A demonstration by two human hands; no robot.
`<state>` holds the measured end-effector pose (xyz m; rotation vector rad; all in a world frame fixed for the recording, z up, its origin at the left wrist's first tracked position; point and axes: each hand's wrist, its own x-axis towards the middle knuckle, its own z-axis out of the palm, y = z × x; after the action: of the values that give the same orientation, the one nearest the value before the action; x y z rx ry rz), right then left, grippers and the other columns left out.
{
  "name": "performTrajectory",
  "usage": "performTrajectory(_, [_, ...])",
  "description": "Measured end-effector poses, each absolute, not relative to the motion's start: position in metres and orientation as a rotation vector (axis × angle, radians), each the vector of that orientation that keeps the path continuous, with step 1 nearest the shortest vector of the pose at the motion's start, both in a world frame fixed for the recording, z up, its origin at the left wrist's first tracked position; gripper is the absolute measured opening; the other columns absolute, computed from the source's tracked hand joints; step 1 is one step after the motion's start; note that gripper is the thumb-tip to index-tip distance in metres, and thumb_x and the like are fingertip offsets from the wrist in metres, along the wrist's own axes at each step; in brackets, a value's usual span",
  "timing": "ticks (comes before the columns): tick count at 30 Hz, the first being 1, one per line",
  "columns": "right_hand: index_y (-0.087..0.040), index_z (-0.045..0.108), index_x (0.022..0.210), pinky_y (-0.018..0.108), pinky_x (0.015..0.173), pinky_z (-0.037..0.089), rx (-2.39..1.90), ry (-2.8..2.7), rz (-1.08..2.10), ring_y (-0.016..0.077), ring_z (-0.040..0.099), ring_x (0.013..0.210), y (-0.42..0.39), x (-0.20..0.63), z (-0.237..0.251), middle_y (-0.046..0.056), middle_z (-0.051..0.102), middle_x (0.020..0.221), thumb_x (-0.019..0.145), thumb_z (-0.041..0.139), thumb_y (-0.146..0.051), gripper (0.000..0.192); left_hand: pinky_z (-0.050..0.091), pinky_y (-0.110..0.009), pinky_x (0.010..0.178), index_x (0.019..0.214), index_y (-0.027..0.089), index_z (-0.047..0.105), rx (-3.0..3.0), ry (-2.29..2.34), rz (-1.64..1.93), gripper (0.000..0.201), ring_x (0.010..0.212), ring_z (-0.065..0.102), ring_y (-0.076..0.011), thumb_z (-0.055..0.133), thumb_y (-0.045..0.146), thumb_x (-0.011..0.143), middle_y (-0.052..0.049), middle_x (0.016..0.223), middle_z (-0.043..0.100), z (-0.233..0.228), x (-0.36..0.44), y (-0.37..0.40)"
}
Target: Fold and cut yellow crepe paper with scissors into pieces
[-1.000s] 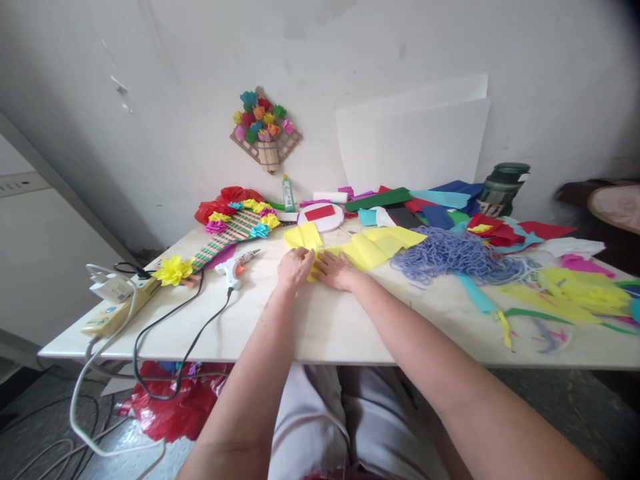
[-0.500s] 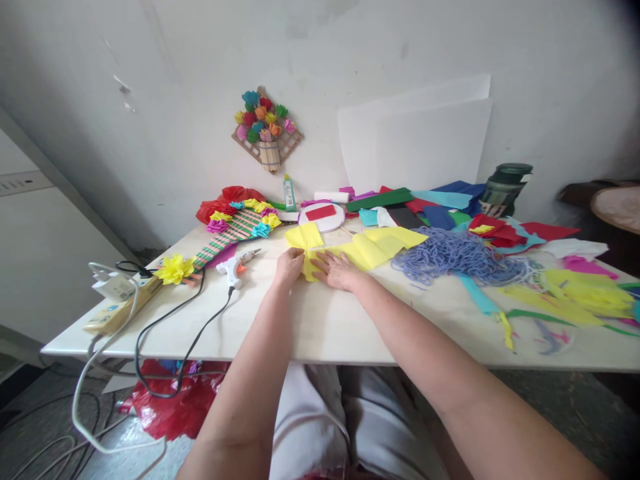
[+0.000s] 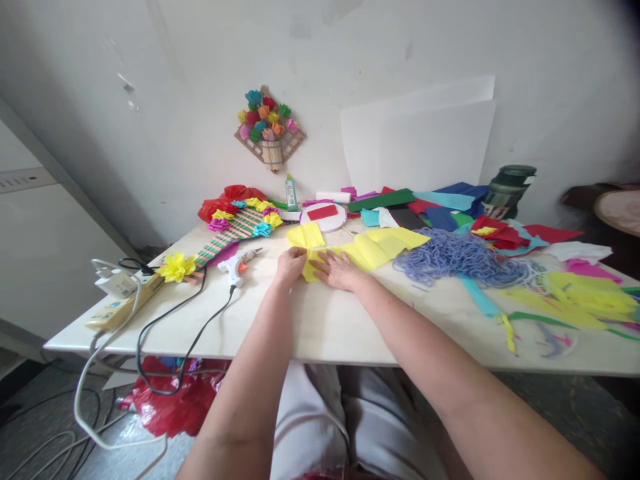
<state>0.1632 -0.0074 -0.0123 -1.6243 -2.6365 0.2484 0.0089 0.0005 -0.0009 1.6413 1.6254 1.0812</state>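
A sheet of yellow crepe paper lies on the white table, partly folded at its left end. My left hand pinches the paper's left edge, fingers curled on it. Beside it my right hand lies flat, pressing the paper down on the tabletop. A second yellow piece sits just beyond the left hand.
A glue gun with a black cord lies left of the hands, by a power strip. A flower-decorated stick craft, a glue bottle, a lilac yarn pile, coloured paper scraps and a green jar crowd the table.
My left hand has slid slightly away from me along the paper's left edge and curled onto it. My right hand stays pressed flat. The view shifted a little.
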Motion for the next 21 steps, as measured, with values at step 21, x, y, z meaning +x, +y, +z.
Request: performTrajectory(21, [-0.033, 0.019, 0.136, 0.051, 0.102, -0.001, -1.608, -2.661, 0.263, 0.0240, 0.000, 0.133, -0.006, 0.163, -0.012, 0.000, 0.007, 0.147, 0.085, 0.014, -0.053, 0.055, 0.042, -0.030, 0.084, 0.109, 0.014, 0.059, 1.724, 1.464, 0.962, 0.049, 0.098, 0.056, -0.0231, 0.057, 0.035, 0.065, -0.009, 0.107, 0.062, 0.006, -0.001, -0.007])
